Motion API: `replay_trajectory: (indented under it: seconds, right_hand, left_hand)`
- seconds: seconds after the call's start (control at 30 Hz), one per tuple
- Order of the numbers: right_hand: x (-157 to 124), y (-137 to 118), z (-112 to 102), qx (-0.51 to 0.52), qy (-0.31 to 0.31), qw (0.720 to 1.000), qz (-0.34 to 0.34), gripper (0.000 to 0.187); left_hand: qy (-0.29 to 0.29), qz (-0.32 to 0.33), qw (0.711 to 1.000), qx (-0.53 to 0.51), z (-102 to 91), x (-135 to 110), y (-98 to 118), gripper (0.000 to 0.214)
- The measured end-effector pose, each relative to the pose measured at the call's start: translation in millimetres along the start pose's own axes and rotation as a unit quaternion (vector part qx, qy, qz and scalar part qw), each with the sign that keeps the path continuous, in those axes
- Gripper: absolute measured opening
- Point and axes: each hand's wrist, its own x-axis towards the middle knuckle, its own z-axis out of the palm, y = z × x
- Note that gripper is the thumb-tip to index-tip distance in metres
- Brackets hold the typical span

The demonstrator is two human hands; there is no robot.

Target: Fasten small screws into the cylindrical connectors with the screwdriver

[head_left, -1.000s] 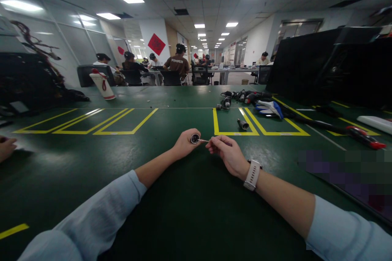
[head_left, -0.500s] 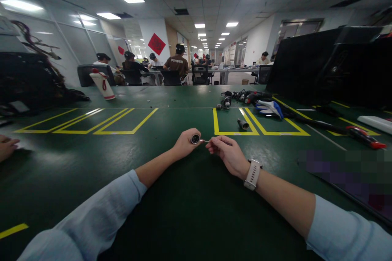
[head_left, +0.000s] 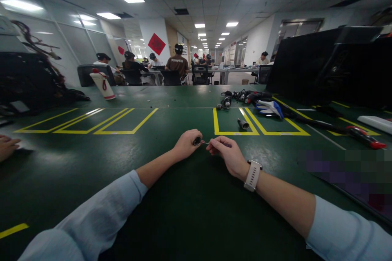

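Note:
My left hand [head_left: 187, 143] is closed around a round metal connector [head_left: 197, 141], its dark open end facing me. In my right hand [head_left: 225, 149], the fingers pinch a thin screwdriver [head_left: 206, 143]. Its slim metal shaft points left and its tip meets the right side of the connector; the exact contact spot is too small to make out. Most of the handle is hidden in the right palm. Beyond my hands, a similar grey metal connector part [head_left: 243, 124] lies on its side within a yellow taped box.
The green table [head_left: 171, 212] carries yellow tape outlines. Cables with connectors [head_left: 226, 102], a white-and-blue glove [head_left: 269, 109] and a red-and-black tool [head_left: 366, 136] lie to the right. A white cup [head_left: 103, 84] stands at far left. Another person's hand [head_left: 7, 147] shows at the left edge.
My left hand and the connector have shifted slightly right, and less of the screwdriver's shaft shows between the hands. The right hand has barely moved.

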Motion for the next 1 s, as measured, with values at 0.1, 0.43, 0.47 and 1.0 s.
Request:
replay_trajectory:
  seconds: [0.1, 0.43, 0.47, 1.0]
  right_hand:
    - [1.3, -0.6, -1.8, 0.061, -0.014, 0.998, 0.028, 0.018]
    - [4.1, 3.0, -3.0, 0.122, -0.034, 0.991, 0.036, 0.018]
    - [3.8, 2.7, -2.4, 0.119, -0.031, 0.992, 0.033, 0.018]
    - [-3.8, 1.6, -1.1, -0.117, -0.001, 0.988, -0.096, 0.022]
  left_hand:
    - [0.023, -0.016, 0.998, -0.054, -0.3, 0.2, 0.5, 0.013]
    - [0.028, -0.048, 0.990, -0.133, 0.8, 0.1, -1.2, 0.017]
    - [0.028, -0.047, 0.990, -0.132, 0.9, 0.1, -1.4, 0.017]
    - [0.011, -0.036, 0.997, -0.066, -0.7, -0.3, -1.9, 0.017]
